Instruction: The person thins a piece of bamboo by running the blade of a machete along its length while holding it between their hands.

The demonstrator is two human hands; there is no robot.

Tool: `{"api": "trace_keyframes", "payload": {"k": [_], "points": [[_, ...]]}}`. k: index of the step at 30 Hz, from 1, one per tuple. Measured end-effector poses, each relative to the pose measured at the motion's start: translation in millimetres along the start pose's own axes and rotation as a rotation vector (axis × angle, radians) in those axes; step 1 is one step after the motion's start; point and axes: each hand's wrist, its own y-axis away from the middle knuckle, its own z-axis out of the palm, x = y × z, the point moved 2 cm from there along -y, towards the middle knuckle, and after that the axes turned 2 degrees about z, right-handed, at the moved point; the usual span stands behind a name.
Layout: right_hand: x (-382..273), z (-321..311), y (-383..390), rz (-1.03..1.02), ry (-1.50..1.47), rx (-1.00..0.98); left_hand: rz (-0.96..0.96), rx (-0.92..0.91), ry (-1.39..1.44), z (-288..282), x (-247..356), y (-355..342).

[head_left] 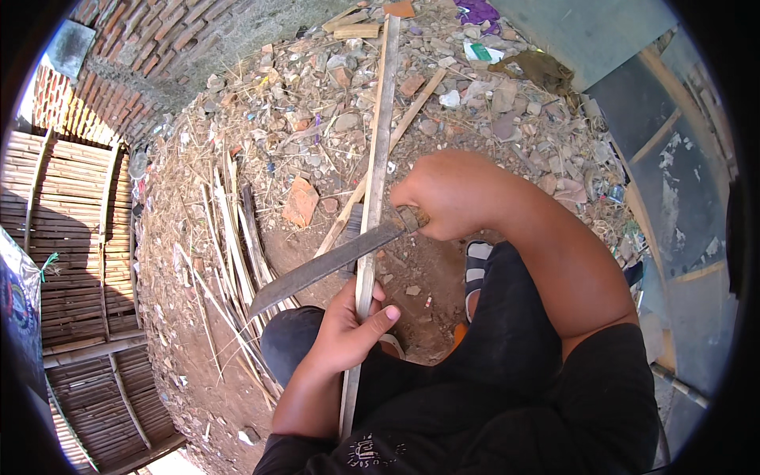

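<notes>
My left hand [352,328] is wrapped round a long, pale bamboo strip [381,119], close to my body. The strip runs from my lap away to the far rubble. My right hand [443,194] grips the handle of a machete [324,265], whose dark, broad blade points to the left and lies across the strip, just beyond my left hand. Whether the edge bites into the bamboo I cannot tell. Behind the blade and strip, a dark ribbed object [353,226] is partly hidden.
Split bamboo strips [229,229] lie in a pile at the left. Broken bricks and stones [344,123] cover the ground ahead. A brick wall [150,39] stands far left, a woven bamboo panel [71,237] at the left, and grey panels [673,182] at the right.
</notes>
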Motion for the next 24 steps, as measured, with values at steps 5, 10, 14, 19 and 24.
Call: {"api": "trace_keyframes", "payload": {"k": [5,10,14,19,24], "points": [[37.4,-21.2,1.2,0.270,-0.081,0.031,0.053,-0.020,-0.016,-0.6,-3.2,-1.2],[28.2,-5.5,2.0,0.115,-0.050,0.166,0.000,-0.033,0.071,-2.5,0.2,-0.5],[-2.0,-2.3,0.4,-0.055,0.011,0.033,0.015,-0.044,0.097,-2.8,2.7,1.1],[43.0,-4.6,-3.0,0.116,-0.119,0.132,0.001,-0.045,0.092,-3.8,2.9,0.6],[27.7,-9.3,0.3,0.165,-0.152,0.103,-0.009,-0.046,0.153,-2.5,4.7,1.5]]}}
